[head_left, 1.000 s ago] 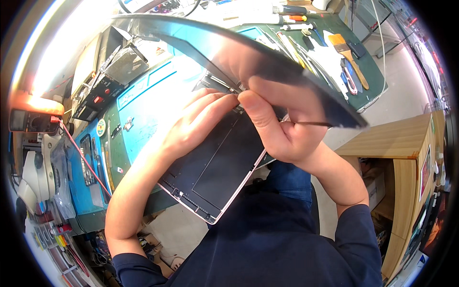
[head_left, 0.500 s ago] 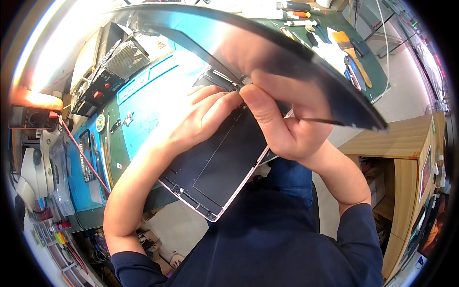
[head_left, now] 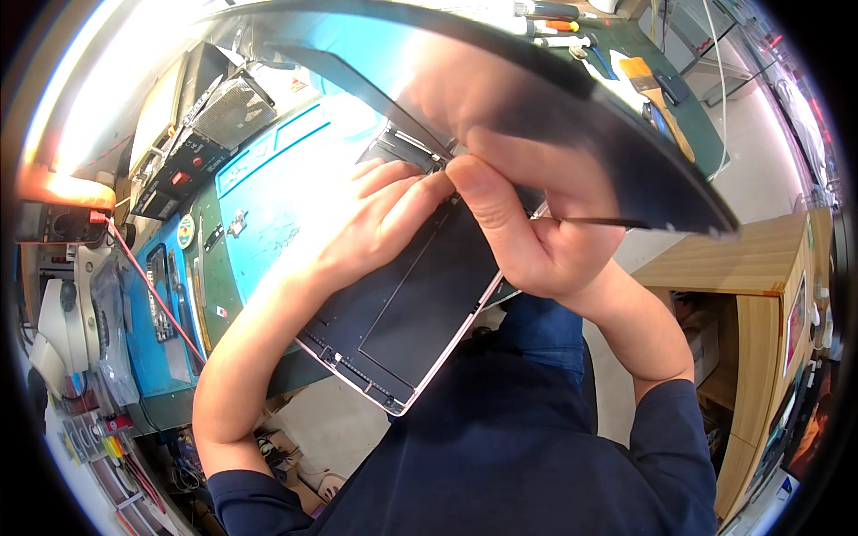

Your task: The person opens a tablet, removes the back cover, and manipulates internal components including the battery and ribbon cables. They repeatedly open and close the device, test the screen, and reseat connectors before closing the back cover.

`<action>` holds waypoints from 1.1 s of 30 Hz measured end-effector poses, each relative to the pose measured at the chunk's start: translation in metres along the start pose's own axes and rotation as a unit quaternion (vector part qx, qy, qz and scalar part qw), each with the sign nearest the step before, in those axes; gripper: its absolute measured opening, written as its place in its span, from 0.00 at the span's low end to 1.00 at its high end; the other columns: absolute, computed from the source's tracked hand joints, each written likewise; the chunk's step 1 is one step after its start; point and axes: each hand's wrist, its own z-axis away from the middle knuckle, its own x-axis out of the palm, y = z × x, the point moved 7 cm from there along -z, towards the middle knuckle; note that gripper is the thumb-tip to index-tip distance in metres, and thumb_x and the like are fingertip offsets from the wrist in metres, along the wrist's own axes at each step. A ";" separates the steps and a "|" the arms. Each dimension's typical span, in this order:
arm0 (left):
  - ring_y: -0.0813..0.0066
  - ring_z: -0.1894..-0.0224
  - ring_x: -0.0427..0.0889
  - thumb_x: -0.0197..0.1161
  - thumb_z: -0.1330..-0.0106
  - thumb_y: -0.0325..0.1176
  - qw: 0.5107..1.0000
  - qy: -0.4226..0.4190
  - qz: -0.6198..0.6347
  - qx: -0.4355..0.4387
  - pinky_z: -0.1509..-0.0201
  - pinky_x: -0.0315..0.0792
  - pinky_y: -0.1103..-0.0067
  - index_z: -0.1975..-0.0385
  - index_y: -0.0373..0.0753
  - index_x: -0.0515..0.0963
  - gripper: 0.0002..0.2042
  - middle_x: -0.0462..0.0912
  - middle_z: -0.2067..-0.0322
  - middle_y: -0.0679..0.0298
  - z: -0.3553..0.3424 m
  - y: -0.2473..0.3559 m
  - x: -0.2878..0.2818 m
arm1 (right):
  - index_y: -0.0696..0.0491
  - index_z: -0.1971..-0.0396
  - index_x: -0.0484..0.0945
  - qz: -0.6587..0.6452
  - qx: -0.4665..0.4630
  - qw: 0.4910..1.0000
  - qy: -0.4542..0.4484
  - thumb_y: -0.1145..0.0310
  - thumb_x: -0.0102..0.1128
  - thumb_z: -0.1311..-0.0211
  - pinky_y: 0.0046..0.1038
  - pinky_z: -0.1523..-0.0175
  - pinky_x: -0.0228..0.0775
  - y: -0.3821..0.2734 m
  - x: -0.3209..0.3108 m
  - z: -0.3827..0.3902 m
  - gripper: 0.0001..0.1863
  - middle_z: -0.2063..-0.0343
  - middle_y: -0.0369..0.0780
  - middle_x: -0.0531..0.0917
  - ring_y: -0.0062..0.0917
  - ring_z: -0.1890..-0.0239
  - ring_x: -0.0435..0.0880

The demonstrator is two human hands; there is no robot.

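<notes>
An opened tablet's housing (head_left: 424, 299), with dark flat inner parts and a thin pinkish metal rim, lies slanted in front of me, overhanging the bench edge. Above it the glossy dark screen panel (head_left: 657, 165) is tilted up, reflecting my fingers. My left hand (head_left: 371, 219) rests over the housing, its thumb and forefinger closed at small metal parts near the middle. My right hand (head_left: 541, 246) is closed too, its thumb tip meeting the left fingertips beneath the panel. Whatever the fingertips pinch is hidden or too small to name.
A blue work mat (head_left: 268, 174) lies under the far side. At left are a black device with red switches (head_left: 183, 174), a multimeter (head_left: 63, 223) and a red lead. A brush (head_left: 657, 89) and other tools lie far right. A wooden cabinet (head_left: 724, 259) stands right.
The screen panel's right corner has shifted slightly right and up. Both hands stay in almost the same place, fingertips together.
</notes>
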 end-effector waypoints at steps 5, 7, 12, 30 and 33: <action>0.62 0.61 0.85 0.61 0.40 0.28 0.998 -0.019 -0.051 0.029 0.55 0.78 0.71 0.49 0.37 0.79 0.18 0.85 0.63 0.60 0.006 0.003 0.000 | 0.63 0.57 0.82 -0.005 0.010 1.000 0.003 0.82 0.72 0.42 0.22 0.56 0.76 0.001 0.001 0.002 0.13 0.63 0.43 0.86 0.25 0.63 0.85; 0.61 0.60 0.85 0.62 0.41 0.26 0.999 -0.024 -0.035 0.026 0.54 0.78 0.71 0.48 0.37 0.79 0.19 0.86 0.61 0.59 0.008 0.003 -0.004 | 0.61 0.55 0.82 -0.002 -0.002 1.000 0.020 0.81 0.71 0.43 0.22 0.58 0.75 0.002 0.000 0.003 0.14 0.64 0.42 0.86 0.24 0.65 0.84; 0.60 0.58 0.86 0.65 0.44 0.24 0.999 -0.037 0.013 -0.006 0.52 0.79 0.69 0.48 0.36 0.79 0.21 0.86 0.58 0.57 0.014 0.008 -0.004 | 0.54 0.51 0.83 -0.005 -0.052 0.995 0.082 0.79 0.66 0.47 0.22 0.71 0.74 0.006 0.001 0.000 0.21 0.72 0.36 0.85 0.23 0.77 0.82; 0.59 0.57 0.86 0.65 0.46 0.23 1.000 -0.008 0.026 -0.013 0.52 0.79 0.69 0.44 0.35 0.78 0.25 0.86 0.59 0.56 0.016 0.007 -0.004 | 0.56 0.53 0.83 -0.005 -0.033 0.998 0.056 0.80 0.68 0.45 0.23 0.64 0.74 0.005 0.001 0.001 0.18 0.68 0.38 0.85 0.24 0.71 0.82; 0.59 0.57 0.85 0.64 0.44 0.25 1.000 0.012 0.010 0.011 0.53 0.79 0.69 0.44 0.34 0.78 0.24 0.85 0.59 0.56 0.016 0.009 -0.007 | 0.54 0.50 0.83 -0.004 -0.054 0.995 0.080 0.80 0.66 0.48 0.23 0.70 0.74 0.006 0.001 0.001 0.22 0.71 0.36 0.85 0.24 0.76 0.81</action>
